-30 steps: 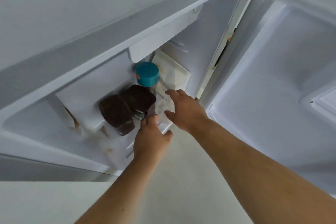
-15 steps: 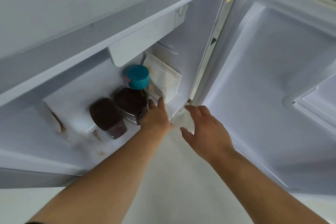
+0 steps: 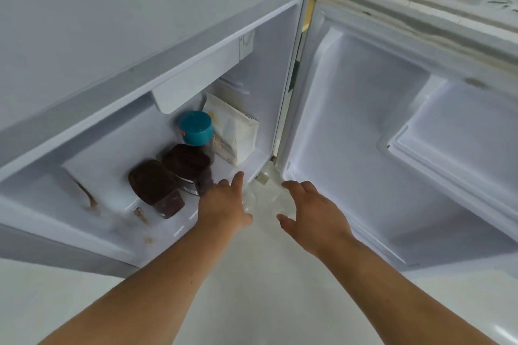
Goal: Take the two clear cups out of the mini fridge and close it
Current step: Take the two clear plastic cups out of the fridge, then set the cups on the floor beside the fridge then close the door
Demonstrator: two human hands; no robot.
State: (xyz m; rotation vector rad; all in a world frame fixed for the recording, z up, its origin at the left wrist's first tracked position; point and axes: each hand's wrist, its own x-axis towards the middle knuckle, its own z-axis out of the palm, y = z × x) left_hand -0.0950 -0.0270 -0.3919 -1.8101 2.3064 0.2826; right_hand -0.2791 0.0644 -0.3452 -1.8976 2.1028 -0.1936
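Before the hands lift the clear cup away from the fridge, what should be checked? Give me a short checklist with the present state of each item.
1. Fridge door wide open, out of the path: ok.
2. Clear cup sits between the two hands at the fridge's front edge: ok, though it is faint and blurred.
3. Left hand closed on the cup: cannot tell; its fingers look spread.
4. Right hand closed on the cup: not ok; it is open beside the cup.
5. Dark-lidded jars next to the left hand clear of it: cannot tell; they are very close.
6. Second clear cup located: cannot tell.
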